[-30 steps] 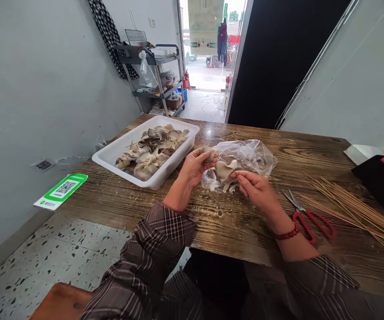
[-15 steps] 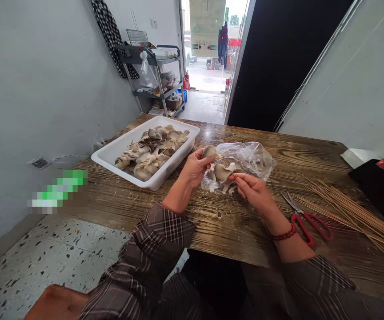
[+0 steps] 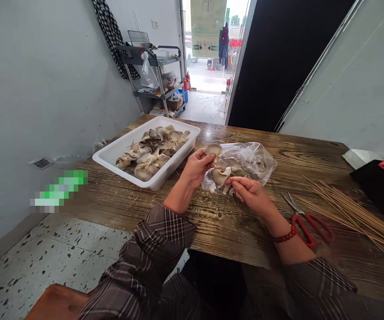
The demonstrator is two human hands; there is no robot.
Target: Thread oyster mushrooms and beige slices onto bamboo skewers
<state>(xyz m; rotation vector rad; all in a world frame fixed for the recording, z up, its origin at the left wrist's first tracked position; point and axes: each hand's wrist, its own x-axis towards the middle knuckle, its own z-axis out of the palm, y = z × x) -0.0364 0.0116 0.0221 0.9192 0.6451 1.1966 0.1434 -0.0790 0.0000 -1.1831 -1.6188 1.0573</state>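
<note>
My left hand [image 3: 197, 166] pinches a grey-capped oyster mushroom [image 3: 214, 150] above the table. My right hand [image 3: 249, 191] grips a thin wooden skewer [image 3: 229, 178], which slants up toward that mushroom; where its tip lies I cannot tell. Just beneath both hands, more oyster mushrooms [image 3: 219, 176] rest on a clear plastic bag [image 3: 254, 160]. To the left stands a white plastic tub [image 3: 158, 182] with a heap of oyster mushrooms [image 3: 147, 166] in it, some of them on skewers.
On the right of the wooden table [image 3: 208, 226] lie red-handled scissors [image 3: 307, 222], blades partly apart, and a bundle of skewers [image 3: 352, 206]. A black box [image 3: 375, 186] stands at the right edge. Beyond the table are a shelf cart [image 3: 160, 62] and a glass door.
The mushroom in my left hand has turned, so that its cap stands more upright and faces me. My right hand has shifted slightly left with the skewer.
</note>
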